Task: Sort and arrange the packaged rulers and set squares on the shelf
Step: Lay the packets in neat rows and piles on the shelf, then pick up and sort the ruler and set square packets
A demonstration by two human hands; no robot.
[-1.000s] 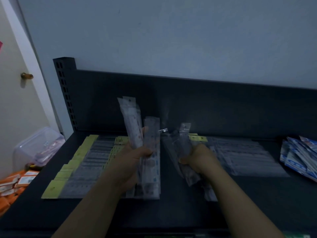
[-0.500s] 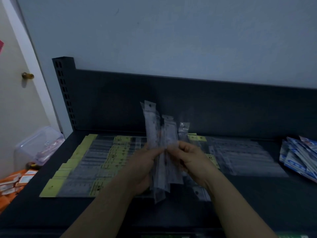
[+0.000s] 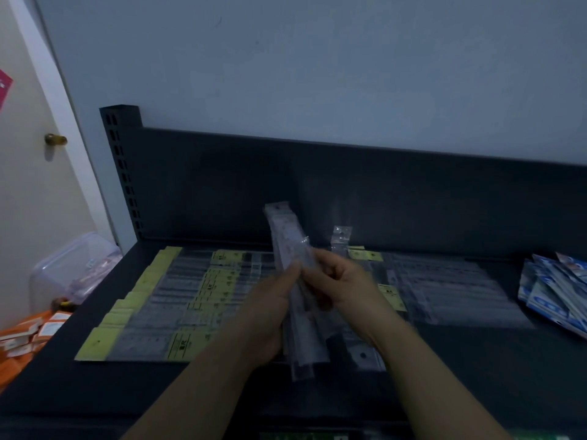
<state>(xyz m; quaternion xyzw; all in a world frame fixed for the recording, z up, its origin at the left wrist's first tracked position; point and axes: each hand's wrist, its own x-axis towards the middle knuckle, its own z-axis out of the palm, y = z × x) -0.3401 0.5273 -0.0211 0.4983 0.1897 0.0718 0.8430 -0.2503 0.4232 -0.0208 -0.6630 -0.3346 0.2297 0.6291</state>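
Gripping the bundle of packaged rulers (image 3: 287, 239) from its left side, the left hand (image 3: 270, 315) curls its fingers behind the packs and lays its thumb across their front. The right hand (image 3: 346, 287) meets the bundle from the right, fingers bent, and pinches the upper middle of the packs next to the left thumb. The bundle stands nearly upright, its top tilted slightly to the left. It is held above the centre of the shelf (image 3: 476, 369). Whether its lower end touches the shelf surface cannot be determined.

Just behind the right hand, a single clear pack (image 3: 340, 238) stands with its hang tab upward; its support is hidden. A loose clear pack (image 3: 363, 355) lies flat under the right forearm.

To the left of the hands, yellow-labelled ruler packs (image 3: 165, 306) lie flat in overlapping rows that run from the front edge toward the back panel (image 3: 397, 198). To the right, clear packs (image 3: 444, 290) lie flat in a similar overlapping row. Blue-and-white packs (image 3: 552, 293) are piled at the far right of the shelf.

A slotted upright (image 3: 119, 173) rises at the left rear corner. Beyond the left edge of the shelf sit a clear plastic container (image 3: 73, 268) and orange boxes (image 3: 25, 338).
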